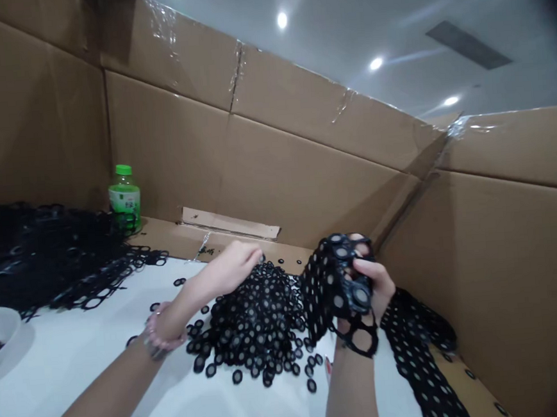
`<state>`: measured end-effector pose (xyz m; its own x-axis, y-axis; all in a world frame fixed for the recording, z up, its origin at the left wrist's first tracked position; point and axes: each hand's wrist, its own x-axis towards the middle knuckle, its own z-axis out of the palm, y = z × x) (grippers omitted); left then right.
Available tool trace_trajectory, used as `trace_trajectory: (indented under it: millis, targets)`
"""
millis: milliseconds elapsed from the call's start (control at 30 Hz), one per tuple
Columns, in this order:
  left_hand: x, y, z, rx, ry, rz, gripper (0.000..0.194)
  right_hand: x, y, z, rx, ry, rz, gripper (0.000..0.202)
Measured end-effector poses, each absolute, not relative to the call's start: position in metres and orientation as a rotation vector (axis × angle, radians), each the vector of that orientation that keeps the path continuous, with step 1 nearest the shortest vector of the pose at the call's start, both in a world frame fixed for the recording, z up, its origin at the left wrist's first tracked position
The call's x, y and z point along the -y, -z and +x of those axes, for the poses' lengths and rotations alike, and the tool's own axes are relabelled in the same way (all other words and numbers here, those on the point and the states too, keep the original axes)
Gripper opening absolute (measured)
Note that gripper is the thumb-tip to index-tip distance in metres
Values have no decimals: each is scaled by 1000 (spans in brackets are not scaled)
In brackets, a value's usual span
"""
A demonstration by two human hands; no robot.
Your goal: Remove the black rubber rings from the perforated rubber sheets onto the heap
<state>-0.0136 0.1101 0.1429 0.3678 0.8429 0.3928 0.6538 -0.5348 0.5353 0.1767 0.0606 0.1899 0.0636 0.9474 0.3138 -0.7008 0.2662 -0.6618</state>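
My left hand (pixel 238 264) is closed in a pinch above the back of a heap of small black rings (pixel 258 322). A dark bit shows at its fingertips, too small to make out. My right hand (pixel 378 281) grips a black perforated sheet (pixel 323 282) with pale round centres, bunched and hanging down to the left. An empty ring-shaped scrap of the sheet hangs over the right wrist. More of such black sheeting (pixel 418 352) lies to the right of that forearm. Several loose rings are scattered around the heap on the white surface.
Cardboard walls (pixel 279 157) enclose the white work surface (pixel 197 401). A tangle of black cut-out scraps (pixel 46 259) is piled at the left, beside a green-capped bottle (pixel 125 198). A white bowl (pixel 7 320) with dark pieces stands at the left edge.
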Motion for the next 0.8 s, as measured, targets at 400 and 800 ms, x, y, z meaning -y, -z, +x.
trace_trajectory:
  millis: [400,800]
  targets:
    - [-90,-151,-2,-1235,-1261,2336,37,-77,-172,144,891,-1059,-710,23]
    - [-61,-165,8,-805,-1154,2261,27,-68,-170,133,733,-1219,-599,26]
